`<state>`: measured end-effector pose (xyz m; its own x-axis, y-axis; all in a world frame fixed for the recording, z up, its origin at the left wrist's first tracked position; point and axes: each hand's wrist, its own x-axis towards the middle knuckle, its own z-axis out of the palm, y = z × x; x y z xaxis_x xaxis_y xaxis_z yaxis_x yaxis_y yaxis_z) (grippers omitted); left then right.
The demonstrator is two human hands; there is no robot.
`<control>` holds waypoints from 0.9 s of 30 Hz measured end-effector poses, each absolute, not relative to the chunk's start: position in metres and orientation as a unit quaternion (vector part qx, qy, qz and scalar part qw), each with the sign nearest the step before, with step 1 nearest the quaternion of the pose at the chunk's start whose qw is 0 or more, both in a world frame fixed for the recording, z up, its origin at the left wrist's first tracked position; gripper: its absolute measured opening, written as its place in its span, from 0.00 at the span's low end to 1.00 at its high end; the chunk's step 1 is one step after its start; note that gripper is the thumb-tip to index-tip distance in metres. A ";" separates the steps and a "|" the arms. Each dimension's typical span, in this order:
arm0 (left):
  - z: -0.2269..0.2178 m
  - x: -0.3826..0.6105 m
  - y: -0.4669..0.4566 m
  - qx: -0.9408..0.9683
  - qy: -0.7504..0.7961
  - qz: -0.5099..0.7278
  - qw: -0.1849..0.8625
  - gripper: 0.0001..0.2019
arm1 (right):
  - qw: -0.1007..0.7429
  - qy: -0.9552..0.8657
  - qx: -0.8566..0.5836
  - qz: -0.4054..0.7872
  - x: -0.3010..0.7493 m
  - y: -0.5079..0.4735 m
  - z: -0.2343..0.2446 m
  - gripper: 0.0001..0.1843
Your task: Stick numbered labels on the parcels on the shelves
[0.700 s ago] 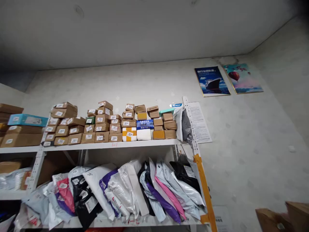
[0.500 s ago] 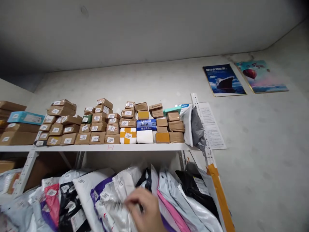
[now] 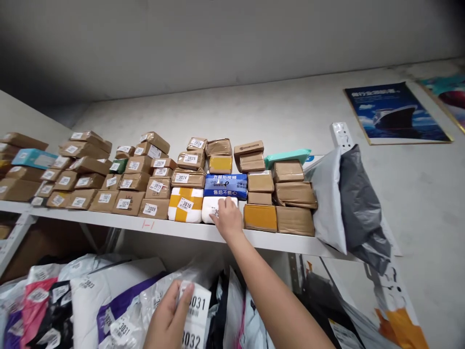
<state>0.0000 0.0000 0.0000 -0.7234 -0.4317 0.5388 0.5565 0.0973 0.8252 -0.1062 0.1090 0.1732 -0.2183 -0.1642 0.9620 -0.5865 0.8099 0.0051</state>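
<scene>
Left hand (image 3: pixel 169 315) pinching a numbered barcode-label sheet (image 3: pixel 199 320), right hand (image 3: pixel 229 220) touching a labelled white parcel (image 3: pixel 207 207), its grip unclear, blue printed package (image 3: pixel 225 185) on top, white shelf (image 3: pixel 181 230) beneath

Label strip (image 3: pixel 196 323): 3031, 3032. Yellow-taped parcel (image 3: pixel 185 204): 3016. Brown boxes (image 3: pixel 191 179): 3024, 3025, 3009. White bag (image 3: pixel 100 310): 3023.

Paper label sheet (image 3: pixel 197 317), cardboard boxes (image 3: pixel 295 221), glossy plastic mailers (image 3: pixel 363 218)
</scene>
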 end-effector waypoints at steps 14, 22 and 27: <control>0.075 -0.036 0.000 -0.212 -0.611 -0.703 0.298 0.25 | 0.182 -0.664 0.419 0.592 -0.066 0.132 0.102 0.16; 0.067 -0.057 0.007 -0.199 -0.583 -0.727 0.305 0.22 | 0.314 -0.651 0.386 0.573 -0.074 0.135 0.103 0.10; 0.084 -0.066 0.007 -0.151 -0.523 -0.770 0.331 0.24 | 0.452 -0.642 0.389 0.482 -0.073 0.121 0.127 0.03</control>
<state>-0.0659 0.0072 0.0839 -0.7347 -0.3528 0.5794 0.6686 -0.2323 0.7063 -0.0728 0.1213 0.1266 -0.2891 -0.0640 0.9552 -0.9352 0.2319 -0.2675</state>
